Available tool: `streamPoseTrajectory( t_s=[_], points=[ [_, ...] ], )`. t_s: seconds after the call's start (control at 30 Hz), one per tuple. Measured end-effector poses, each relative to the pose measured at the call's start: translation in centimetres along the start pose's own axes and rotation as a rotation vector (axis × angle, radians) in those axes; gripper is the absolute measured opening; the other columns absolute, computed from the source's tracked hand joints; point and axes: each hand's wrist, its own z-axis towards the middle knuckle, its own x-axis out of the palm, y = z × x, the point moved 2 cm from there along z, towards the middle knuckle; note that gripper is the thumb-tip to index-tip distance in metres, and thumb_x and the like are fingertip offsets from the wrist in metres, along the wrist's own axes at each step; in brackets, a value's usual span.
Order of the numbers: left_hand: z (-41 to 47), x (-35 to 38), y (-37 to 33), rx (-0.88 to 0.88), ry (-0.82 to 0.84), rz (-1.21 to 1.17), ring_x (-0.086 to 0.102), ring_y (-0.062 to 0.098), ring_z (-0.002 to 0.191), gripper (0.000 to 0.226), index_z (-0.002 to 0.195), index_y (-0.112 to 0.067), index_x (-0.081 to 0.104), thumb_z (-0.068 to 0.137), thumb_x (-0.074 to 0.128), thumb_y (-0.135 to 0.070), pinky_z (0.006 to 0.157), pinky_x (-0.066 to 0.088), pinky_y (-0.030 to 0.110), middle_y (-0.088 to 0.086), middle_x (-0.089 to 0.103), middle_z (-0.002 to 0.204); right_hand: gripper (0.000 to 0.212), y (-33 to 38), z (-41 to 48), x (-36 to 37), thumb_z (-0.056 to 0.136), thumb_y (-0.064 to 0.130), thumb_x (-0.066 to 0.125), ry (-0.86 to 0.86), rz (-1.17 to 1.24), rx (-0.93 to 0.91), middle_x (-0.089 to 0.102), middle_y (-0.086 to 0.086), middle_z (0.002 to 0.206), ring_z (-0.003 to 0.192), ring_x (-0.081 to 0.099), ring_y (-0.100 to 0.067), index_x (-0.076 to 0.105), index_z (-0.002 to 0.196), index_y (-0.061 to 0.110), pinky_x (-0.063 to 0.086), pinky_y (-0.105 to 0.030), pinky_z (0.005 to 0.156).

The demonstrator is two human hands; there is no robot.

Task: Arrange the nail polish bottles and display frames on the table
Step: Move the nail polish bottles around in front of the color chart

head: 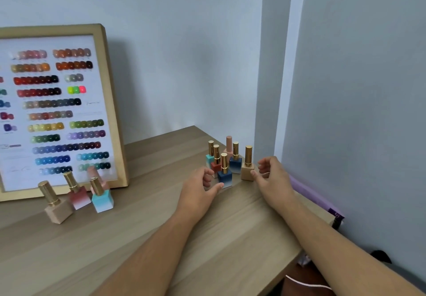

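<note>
Four nail polish bottles [102, 200] are stood at the desk's [138, 238] left, before a leaning display frame [110, 111]. Six more [235, 162] are clustered toward the right corner, flanked by loosely curled hands: the left hand [198, 189] thumb touches a blue bottle [225, 175], the right hand [272, 175] thumb a beige bottle [247, 172], neither bottle grasped.

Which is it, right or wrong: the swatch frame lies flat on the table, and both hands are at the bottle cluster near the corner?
Partly wrong. The head view shows the swatch frame standing, leaned back against the wall, not flat. The left hand and right hand are at the bottle cluster near the corner.
</note>
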Motion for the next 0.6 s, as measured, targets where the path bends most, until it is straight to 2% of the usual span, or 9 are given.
streamPoseTrajectory(
  t_s=[0.13,0.33,0.43,0.6],
  points=[
    [-2.1,-2.3,0.9,0.016,-0.018,0.027,0.053,0.003,0.084,0.026,0.099,-0.033,0.051,0.079,0.068,-0.033,0.065,0.041,0.015,-0.012,0.054,0.090,0.019,1.3,-2.4,0.0,0.082,0.021,0.066,0.024,0.016,-0.098,0.054,0.007,0.083,0.075,0.051,-0.007,0.049,0.087,0.025,0.042,-0.014,0.062],
    [-6.4,-7.8,3.3,0.052,-0.130,0.095,0.054,0.002,0.084,0.024,0.093,-0.037,0.053,0.077,0.071,-0.032,0.067,0.043,0.015,-0.014,0.056,0.088,0.020,5.5,-5.8,4.5,0.082,0.025,0.066,0.270,-0.004,-0.280,0.054,0.008,0.091,0.082,0.052,-0.004,0.051,0.095,0.026,0.046,-0.016,0.071],
    [-8.7,-11.5,5.0,0.048,-0.205,0.162,0.054,-0.001,0.083,0.023,0.091,-0.035,0.055,0.076,0.072,-0.030,0.066,0.044,0.015,-0.014,0.057,0.087,0.020,7.9,-6.9,8.1,0.083,0.029,0.064,0.375,-0.017,-0.370,0.053,0.016,0.093,0.086,0.050,0.002,0.051,0.097,0.031,0.042,-0.009,0.069],
    [-12.0,-17.5,8.8,-0.049,-0.345,0.205,0.054,0.000,0.084,0.022,0.092,-0.030,0.058,0.076,0.073,-0.026,0.066,0.044,0.014,-0.014,0.058,0.088,0.022,12.1,-8.5,14.7,0.083,0.029,0.064,0.492,0.014,-0.479,0.054,0.014,0.097,0.086,0.049,0.004,0.053,0.102,0.031,0.036,-0.005,0.071]
  ],
)
